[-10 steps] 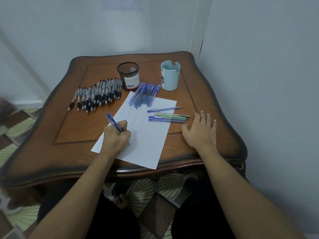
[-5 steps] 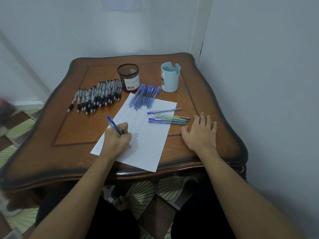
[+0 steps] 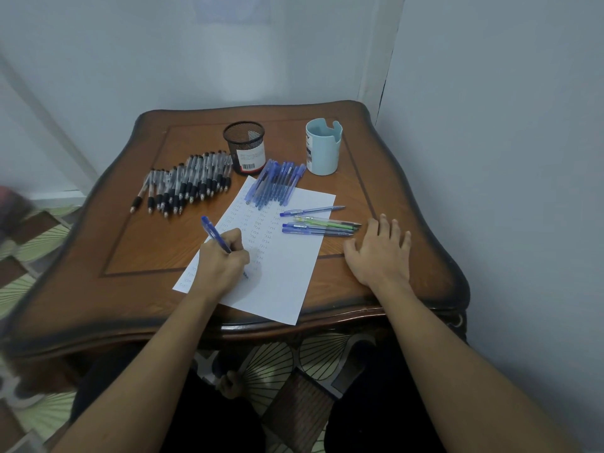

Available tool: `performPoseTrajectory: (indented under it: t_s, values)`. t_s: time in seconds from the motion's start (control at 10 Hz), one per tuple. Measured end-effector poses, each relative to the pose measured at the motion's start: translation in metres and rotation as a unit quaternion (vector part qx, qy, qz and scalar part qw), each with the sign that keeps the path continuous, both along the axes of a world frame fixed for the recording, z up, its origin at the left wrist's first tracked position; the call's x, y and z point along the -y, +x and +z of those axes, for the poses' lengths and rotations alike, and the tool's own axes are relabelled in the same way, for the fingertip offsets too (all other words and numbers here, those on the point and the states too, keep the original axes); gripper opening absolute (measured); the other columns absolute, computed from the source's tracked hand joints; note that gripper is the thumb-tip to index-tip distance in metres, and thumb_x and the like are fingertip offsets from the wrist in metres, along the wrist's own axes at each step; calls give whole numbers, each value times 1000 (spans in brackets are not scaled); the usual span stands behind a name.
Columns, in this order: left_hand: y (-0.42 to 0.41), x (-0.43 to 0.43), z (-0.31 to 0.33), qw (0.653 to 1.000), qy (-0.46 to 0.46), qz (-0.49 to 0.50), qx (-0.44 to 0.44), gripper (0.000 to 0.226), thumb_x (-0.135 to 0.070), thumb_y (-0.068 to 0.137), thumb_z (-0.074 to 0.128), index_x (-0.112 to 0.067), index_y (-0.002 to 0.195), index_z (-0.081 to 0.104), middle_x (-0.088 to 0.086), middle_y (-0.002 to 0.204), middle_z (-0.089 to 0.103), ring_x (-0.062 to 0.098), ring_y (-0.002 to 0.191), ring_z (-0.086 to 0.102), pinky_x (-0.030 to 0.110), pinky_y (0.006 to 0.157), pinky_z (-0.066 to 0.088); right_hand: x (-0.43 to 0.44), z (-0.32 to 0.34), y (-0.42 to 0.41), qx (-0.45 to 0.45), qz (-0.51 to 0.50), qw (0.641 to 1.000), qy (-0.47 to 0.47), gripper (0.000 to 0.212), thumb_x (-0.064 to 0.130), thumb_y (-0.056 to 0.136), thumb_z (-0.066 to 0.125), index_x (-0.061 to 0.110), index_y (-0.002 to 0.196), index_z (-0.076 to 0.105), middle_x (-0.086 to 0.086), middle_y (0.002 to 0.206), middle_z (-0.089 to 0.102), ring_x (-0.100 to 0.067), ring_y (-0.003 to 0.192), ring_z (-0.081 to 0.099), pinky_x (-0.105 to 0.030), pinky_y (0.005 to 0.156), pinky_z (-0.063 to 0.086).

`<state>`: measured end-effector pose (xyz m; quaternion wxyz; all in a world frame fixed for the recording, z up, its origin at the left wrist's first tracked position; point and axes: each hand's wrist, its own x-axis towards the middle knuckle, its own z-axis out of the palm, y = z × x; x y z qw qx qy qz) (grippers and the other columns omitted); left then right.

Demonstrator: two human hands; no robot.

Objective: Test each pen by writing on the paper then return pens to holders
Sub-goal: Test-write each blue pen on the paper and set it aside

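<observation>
Slanting blue pen [image 3: 214, 235], tip down near-right on paper [image 3: 287, 266]

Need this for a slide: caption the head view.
Left hand writes with a blue pen on the paper while the right hand rests flat on the table.

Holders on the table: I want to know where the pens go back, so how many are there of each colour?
Black mesh holder: 1
Light blue holder: 1
Total: 2
</observation>
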<state>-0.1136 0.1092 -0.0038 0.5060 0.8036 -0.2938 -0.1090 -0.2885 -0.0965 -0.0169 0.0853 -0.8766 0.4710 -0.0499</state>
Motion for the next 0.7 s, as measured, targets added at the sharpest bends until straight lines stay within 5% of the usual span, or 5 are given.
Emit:
performPoseTrajectory:
  t_s: [0.1, 0.2, 0.3, 0.7]
  values:
    - [7, -1, -2, 998, -40, 2, -47, 17, 3, 87, 57, -12, 80, 57, -3, 51, 43, 23, 55, 44, 31, 55, 36, 0, 1, 0, 1, 0, 1000, 3, 68, 54, 97, 31, 15, 153, 30, -11, 163, 22, -33, 152, 14, -56, 122, 10]
    - [7, 1, -3, 996, -66, 2, -57, 5, -34, 105, 49, -29, 103, 50, 3, 53, 45, 25, 49, 44, 35, 49, 38, -1, 2, -2, 2, 2, 1000, 1, 68, 54, 97, 31, 15, 153, 31, -12, 163, 23, -33, 152, 14, -56, 122, 10]
    - [4, 3, -1, 997, -59, -2, -43, 31, -50, 103, 39, -23, 113, 53, 1, 49, 47, 16, 42, 43, 33, 46, 38, -2, 2, -3, 3, 4, 1000, 1, 66, 53, 97, 31, 15, 152, 31, -12, 163, 23, -33, 152, 14, -55, 122, 10]
    - [14, 7, 12, 982, -30, -7, -186, 38, -34, 109, 37, -9, 115, 65, 6, 55, 59, 17, 44, 52, 26, 41, 41, -1, 3, -2, -1, 5, 1000, 3, 67, 54, 98, 31, 15, 153, 30, -11, 164, 22, -33, 152, 14, -55, 122, 10]
